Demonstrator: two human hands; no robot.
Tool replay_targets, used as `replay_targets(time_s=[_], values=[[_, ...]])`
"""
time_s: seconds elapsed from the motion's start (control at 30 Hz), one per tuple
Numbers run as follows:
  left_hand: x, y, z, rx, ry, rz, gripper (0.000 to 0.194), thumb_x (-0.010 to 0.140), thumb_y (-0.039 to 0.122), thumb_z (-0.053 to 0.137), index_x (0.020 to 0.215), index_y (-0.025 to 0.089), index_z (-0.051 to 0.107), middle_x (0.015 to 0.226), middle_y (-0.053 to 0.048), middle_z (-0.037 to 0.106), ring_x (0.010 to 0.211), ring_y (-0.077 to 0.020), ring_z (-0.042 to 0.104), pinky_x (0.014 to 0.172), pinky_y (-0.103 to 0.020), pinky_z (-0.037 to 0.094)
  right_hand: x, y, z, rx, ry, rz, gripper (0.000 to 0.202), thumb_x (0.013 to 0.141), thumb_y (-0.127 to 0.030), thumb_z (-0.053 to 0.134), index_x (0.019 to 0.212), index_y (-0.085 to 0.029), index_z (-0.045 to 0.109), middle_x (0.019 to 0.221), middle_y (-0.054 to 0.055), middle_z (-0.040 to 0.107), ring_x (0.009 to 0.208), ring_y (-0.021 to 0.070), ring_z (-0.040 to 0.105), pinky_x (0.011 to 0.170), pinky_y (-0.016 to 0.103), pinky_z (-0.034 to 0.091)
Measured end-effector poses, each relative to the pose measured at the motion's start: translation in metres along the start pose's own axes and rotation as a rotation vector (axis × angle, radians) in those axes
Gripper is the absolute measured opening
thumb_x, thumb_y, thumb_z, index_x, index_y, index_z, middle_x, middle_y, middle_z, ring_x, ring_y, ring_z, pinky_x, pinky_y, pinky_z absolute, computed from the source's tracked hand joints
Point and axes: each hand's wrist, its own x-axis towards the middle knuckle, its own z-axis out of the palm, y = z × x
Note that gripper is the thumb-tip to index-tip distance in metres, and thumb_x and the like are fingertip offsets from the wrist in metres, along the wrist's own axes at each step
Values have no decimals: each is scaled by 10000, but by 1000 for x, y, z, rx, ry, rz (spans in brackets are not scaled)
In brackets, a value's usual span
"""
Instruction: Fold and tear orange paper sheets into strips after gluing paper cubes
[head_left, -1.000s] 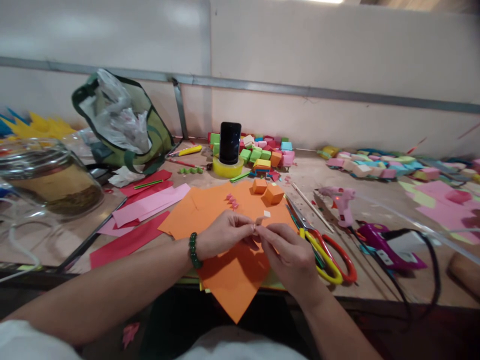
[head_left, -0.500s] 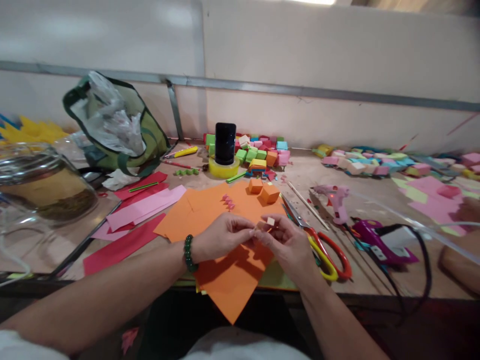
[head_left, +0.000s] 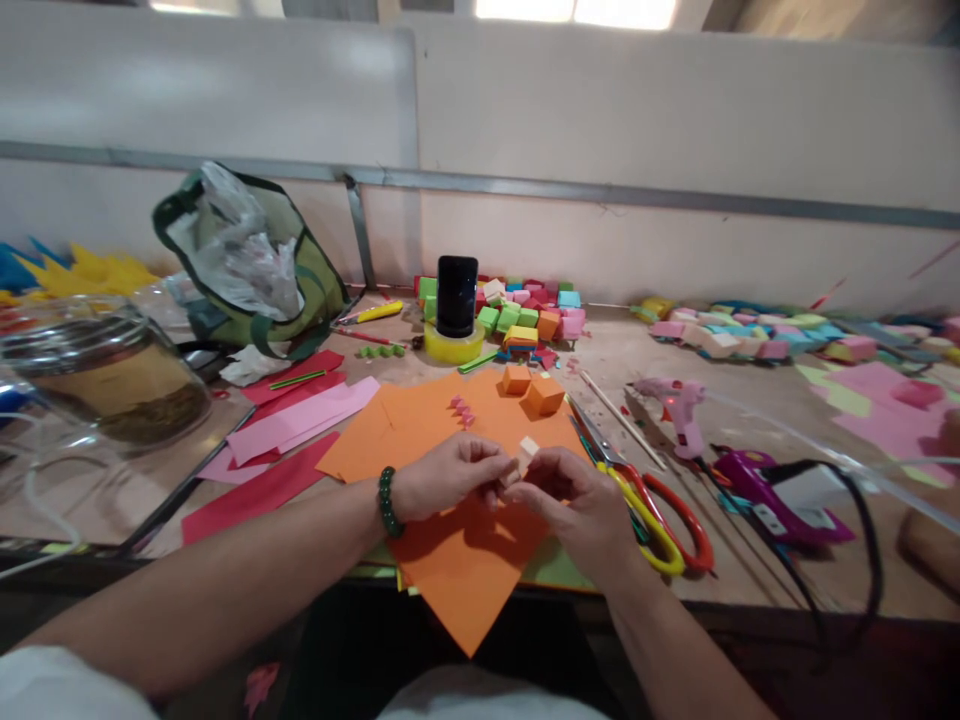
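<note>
Between my two hands is a small cream-coloured folded paper piece (head_left: 528, 449), its top end standing above my fingertips. My left hand (head_left: 448, 478), with a green bead bracelet (head_left: 389, 502) at the wrist, pinches it from the left. My right hand (head_left: 589, 503) grips it from the other side, thumb and fingers closed. Fingers hide the lower part of the piece. Beneath them lie orange paper sheets (head_left: 472, 600). Just beyond sit a pink zigzag-folded strip (head_left: 462, 411) and two orange paper boxes (head_left: 545, 395).
Scissors (head_left: 675, 520) and a thin stick (head_left: 622, 420) lie right, near a pink glue gun (head_left: 679, 405) and a purple device (head_left: 780, 505). A phone (head_left: 457, 296) stands in a tape roll (head_left: 454, 346). Left are a glass jar (head_left: 112, 390) and a bag (head_left: 322, 290).
My fingers have shifted slightly on the cream paper piece, which now leans and shows more of its folded side. The view has tilted up a little.
</note>
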Motion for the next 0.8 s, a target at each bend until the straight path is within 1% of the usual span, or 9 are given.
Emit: replay_targets(time_s=[0.1,0.17,0.23,0.37,0.47,0.53,0.63,0.73,0.8], values=[[-1,1,3,172,65,69,421,844,514,549,649,141,541,561,25,533,484,-60,460,496,-188,355,0,2,0,95,-33,56,221,749,-364,718,849,-197,614,694,-7,637,589,122,575,524,223,445],[-1,2,3,221,77,86,406,852,488,552,642,141,542,549,28,522,483,-58,449,495,-185,350,-1,3,0,125,-49,68,262,758,-365,711,935,-202,609,718,-6,638,615,131,590,540,229,460],[-1,2,3,139,28,43,412,830,512,574,660,137,564,573,17,546,498,-70,496,513,-192,388,-1,3,0,129,-48,52,286,761,-352,711,982,-206,601,739,-4,643,640,140,608,564,238,478],[-1,1,-1,-166,-88,-58,479,799,594,571,790,121,645,681,-44,641,586,-126,611,607,-251,486,-2,1,-2,113,18,8,194,784,-343,691,898,-206,614,720,-2,649,613,134,613,556,231,486],[0,-1,-4,-189,-86,-63,405,805,519,618,854,122,681,730,-48,662,622,-110,617,609,-217,466,-2,0,-3,67,46,-23,162,791,-315,679,894,-207,617,760,9,656,612,130,617,558,230,499],[2,-1,-5,-123,-40,-42,316,788,432,674,908,140,691,786,-40,673,640,-97,605,605,-200,450,-3,1,-5,33,56,-75,130,799,-255,646,917,-209,617,841,23,654,660,131,623,608,242,521],[2,1,-5,76,98,106,258,786,357,683,939,150,696,856,-49,685,697,-112,587,643,-219,457,-4,1,-7,52,78,-122,216,811,-173,558,1019,-218,595,965,43,641,795,150,630,707,274,541],[0,6,-2,338,264,251,195,794,278,649,920,136,699,833,-54,672,719,-125,565,653,-229,448,-4,0,-8,11,60,-127,258,832,-211,559,1089,-224,584,1038,60,638,895,183,624,770,321,537],[-2,8,1,435,311,280,162,777,227,633,898,135,690,791,-42,649,690,-120,550,631,-226,438,-3,-1,-7,-116,72,-168,220,833,-255,605,1050,-228,619,1020,62,651,923,204,616,818,359,515]])
